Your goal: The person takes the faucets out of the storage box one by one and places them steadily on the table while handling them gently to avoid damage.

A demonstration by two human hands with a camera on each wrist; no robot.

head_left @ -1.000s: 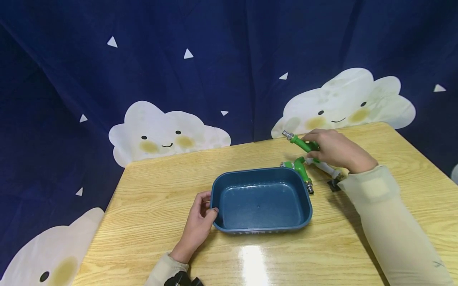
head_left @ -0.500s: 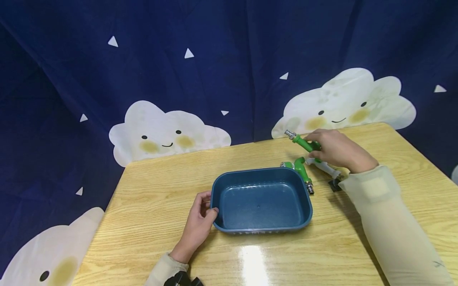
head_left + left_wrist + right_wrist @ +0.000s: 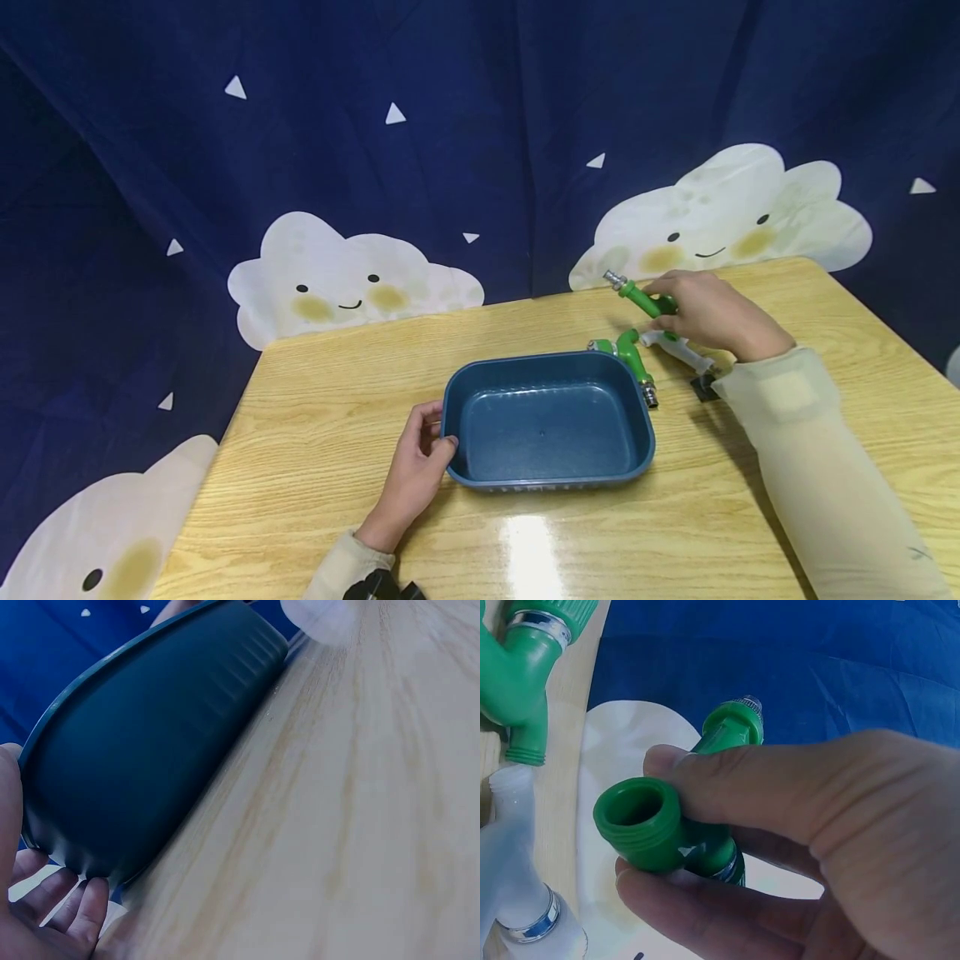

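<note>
My right hand point(image 3: 708, 315) holds a green plastic tap point(image 3: 639, 298) above the table at the back right, its silvery nozzle pointing up and left. The right wrist view shows thumb and fingers pinching this tap around its threaded open end point(image 3: 639, 817). A second green tap point(image 3: 632, 357) lies behind the right end of a dark blue plastic basin point(image 3: 542, 433), partly hidden by it. Beside that is a white tap point(image 3: 681, 352), below my right hand. My left hand point(image 3: 415, 462) grips the basin's left end, thumb over the rim and fingers against the outer wall.
The wooden table point(image 3: 337, 400) carries the basin and taps. A dark blue curtain point(image 3: 487, 125) with cloud prints hangs behind its far edge. A black piece point(image 3: 703, 387) sits at the white tap's near end, close to the right sleeve point(image 3: 795, 408).
The held green tap has shifted slightly to the right and its nozzle end a little upward with my right hand. My left hand and the basin have stayed in place.
</note>
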